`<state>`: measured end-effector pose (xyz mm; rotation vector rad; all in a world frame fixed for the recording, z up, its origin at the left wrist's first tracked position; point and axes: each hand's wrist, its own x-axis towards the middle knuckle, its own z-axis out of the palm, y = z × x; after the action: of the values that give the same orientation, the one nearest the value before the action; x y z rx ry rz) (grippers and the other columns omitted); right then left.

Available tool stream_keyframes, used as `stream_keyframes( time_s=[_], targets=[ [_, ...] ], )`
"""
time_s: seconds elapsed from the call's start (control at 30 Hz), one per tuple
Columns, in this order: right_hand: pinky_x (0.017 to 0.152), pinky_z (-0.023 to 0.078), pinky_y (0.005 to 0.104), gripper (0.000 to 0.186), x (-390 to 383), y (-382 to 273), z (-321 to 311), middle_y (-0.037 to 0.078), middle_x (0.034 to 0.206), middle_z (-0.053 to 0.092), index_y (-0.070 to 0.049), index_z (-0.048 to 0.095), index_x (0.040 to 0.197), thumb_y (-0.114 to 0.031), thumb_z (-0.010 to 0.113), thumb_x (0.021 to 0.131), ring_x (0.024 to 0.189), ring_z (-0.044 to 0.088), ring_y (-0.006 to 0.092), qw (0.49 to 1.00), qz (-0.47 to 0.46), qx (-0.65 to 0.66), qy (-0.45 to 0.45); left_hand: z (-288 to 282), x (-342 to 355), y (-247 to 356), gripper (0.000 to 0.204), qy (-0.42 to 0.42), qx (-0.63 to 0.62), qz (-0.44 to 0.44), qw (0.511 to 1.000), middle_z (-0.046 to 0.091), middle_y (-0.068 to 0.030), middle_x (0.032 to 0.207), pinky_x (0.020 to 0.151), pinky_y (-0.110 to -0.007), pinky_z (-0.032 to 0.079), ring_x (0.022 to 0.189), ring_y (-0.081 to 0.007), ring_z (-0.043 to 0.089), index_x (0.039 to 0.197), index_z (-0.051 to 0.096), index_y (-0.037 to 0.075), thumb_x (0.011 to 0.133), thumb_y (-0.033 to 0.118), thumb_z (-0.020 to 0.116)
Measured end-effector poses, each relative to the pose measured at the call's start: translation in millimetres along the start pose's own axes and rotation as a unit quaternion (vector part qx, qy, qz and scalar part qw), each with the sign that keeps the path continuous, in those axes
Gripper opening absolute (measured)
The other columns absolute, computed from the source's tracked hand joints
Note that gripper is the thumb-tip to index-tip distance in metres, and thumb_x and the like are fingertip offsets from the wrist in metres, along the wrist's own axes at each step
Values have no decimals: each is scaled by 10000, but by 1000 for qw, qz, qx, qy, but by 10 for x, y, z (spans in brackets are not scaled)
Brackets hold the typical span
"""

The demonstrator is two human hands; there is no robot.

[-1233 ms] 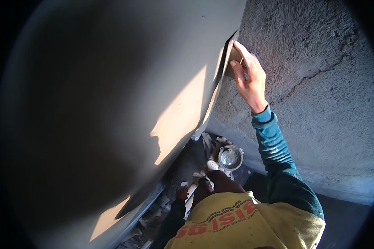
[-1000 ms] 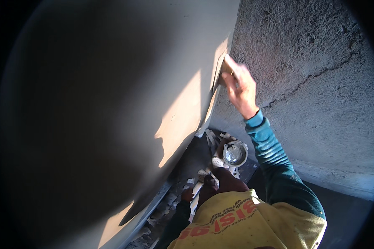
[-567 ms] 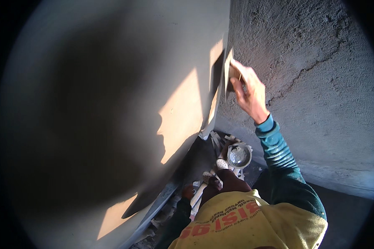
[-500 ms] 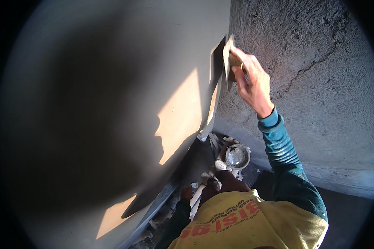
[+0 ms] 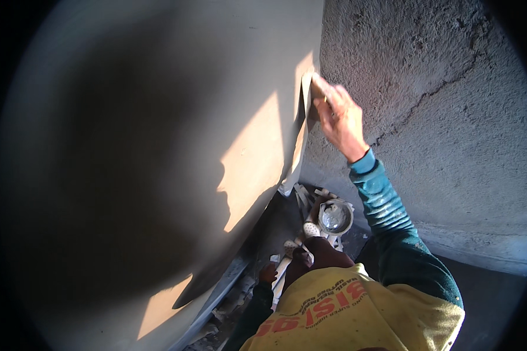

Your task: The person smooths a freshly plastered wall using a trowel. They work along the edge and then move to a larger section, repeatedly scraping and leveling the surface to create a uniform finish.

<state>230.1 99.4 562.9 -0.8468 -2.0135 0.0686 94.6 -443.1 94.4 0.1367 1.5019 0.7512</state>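
My right hand (image 5: 342,120) is raised to the corner where the smooth wall (image 5: 249,52) meets the rough wall. Its fingers are closed around a thin flat scraper (image 5: 305,96), seen nearly edge-on, with its blade against the end of the smooth wall. Motion blurs the fingertips a little. Low by my side, my left hand (image 5: 268,273) lies in shadow with its fingers curled. A small pale piece shows just beyond it; whether the hand holds that cannot be made out.
The rough grey wall (image 5: 427,128) with a long crack rises on the right. Near my feet, in perforated white shoes (image 5: 311,230), stands a round bucket (image 5: 335,217) with wet grey material inside. Pale strips and debris (image 5: 216,319) lie along the base of the smooth wall.
My right hand and the scraper have moved down and left along the corner, and the blade now sits closer to the smooth wall. The left hand has shifted slightly.
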Motion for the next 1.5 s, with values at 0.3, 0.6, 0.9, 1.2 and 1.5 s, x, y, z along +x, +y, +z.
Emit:
stream_keyframes(
  time_s=[0.3, 0.6, 0.9, 1.2, 1.5],
  targets=[
    [836, 613, 409, 528, -1038, 131, 231, 160, 1169, 714, -146, 620, 1449, -32, 705, 941, 972, 734, 340, 986, 110, 86, -88, 30, 18, 90, 423, 111, -49, -12, 992, 649, -20, 966, 592, -387, 494, 832, -181, 659, 1226, 652, 131, 1021, 501, 658],
    [802, 630, 342, 568, 295, -127, -268, 143, 1215, 721, -141, 607, 1492, -13, 716, 949, 1002, 740, 267, 996, -40, 68, 42, -29, 26, 83, 377, 98, -104, -50, 988, 632, -11, 928, 561, -383, 459, 751, -180, 616, 1196, 670, 153, 1018, 485, 672],
    [762, 596, 361, 565, 309, -282, -116, 110, 1050, 708, -143, 615, 1496, -31, 730, 953, 882, 703, 238, 996, -31, 76, 30, 19, -2, -73, 370, 49, -124, -33, 991, 648, -11, 935, 556, -371, 454, 736, -181, 619, 1177, 695, 144, 1011, 475, 701],
    [869, 612, 440, 567, -1103, 68, 412, 157, 1149, 716, -168, 593, 1489, -39, 702, 948, 1032, 727, 361, 989, 77, 84, -91, -60, -7, 210, 397, 118, -47, 17, 992, 687, -38, 1007, 588, -379, 491, 842, -197, 657, 1228, 706, 127, 1020, 465, 697],
    [839, 612, 390, 577, 422, -316, -275, 130, 1151, 723, -164, 607, 1490, -36, 722, 939, 998, 733, 307, 997, -28, 55, 43, -64, -10, 133, 386, 82, -54, -31, 995, 633, -11, 925, 537, -386, 470, 784, -200, 646, 1163, 680, 127, 1035, 490, 653]
  ],
)
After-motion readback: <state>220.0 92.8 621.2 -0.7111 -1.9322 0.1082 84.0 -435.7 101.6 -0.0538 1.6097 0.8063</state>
